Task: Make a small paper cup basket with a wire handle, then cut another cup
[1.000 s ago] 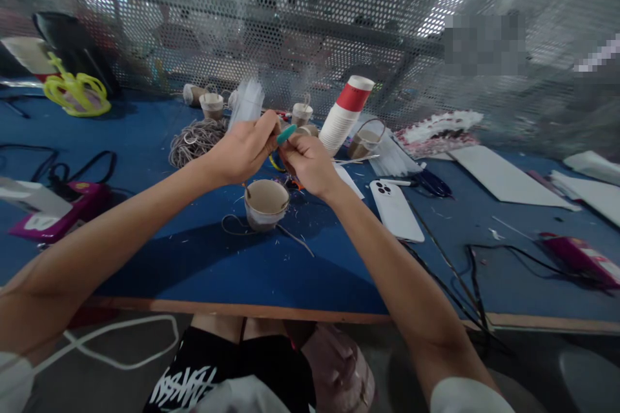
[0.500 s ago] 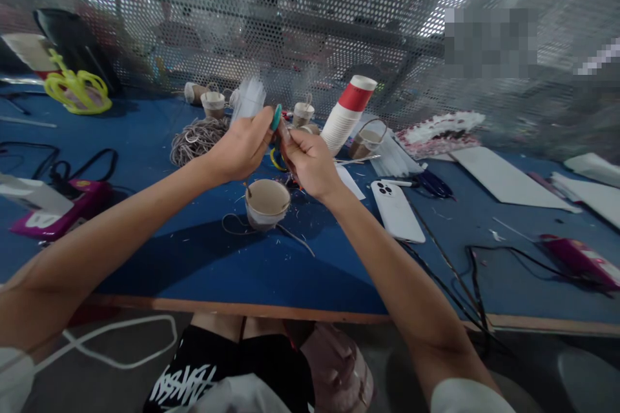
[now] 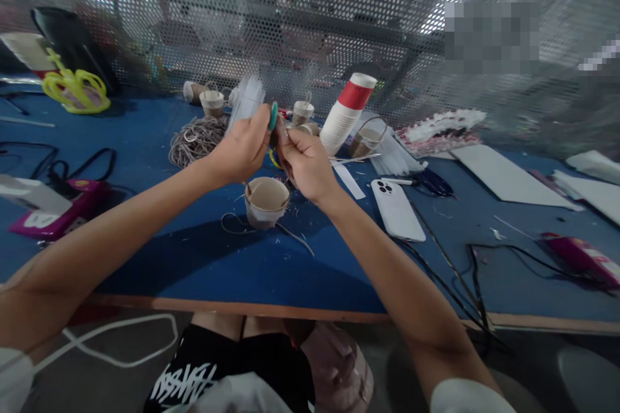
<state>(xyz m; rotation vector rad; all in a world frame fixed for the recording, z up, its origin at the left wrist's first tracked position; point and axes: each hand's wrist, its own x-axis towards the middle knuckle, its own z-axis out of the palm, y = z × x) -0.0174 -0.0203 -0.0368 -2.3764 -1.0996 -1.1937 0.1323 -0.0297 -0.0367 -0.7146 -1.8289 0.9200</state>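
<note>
My left hand [image 3: 246, 145] is closed around a small teal round object [image 3: 274, 116], whose edge shows above the fingers. Touching or nearly touching it, my right hand [image 3: 306, 158] pinches something pale and clear that is too small to make out. Both hands are raised over the blue table [image 3: 203, 271]. Just below them stands a paper cup [image 3: 267, 201] wrapped near its rim, with a thin cord lying around its base. Part of a yellow ring shows between the hands.
Behind the hands lie a bundle of grey cord [image 3: 196, 141], small cups with handles and a leaning stack of paper cups [image 3: 345, 119]. A white phone [image 3: 398, 210] lies at right, near black cables. Purple devices [image 3: 62, 206] sit at both sides.
Both hands stay together with nearly the same grip. The right hand has shifted slightly, and more of the white strip beside it shows.
</note>
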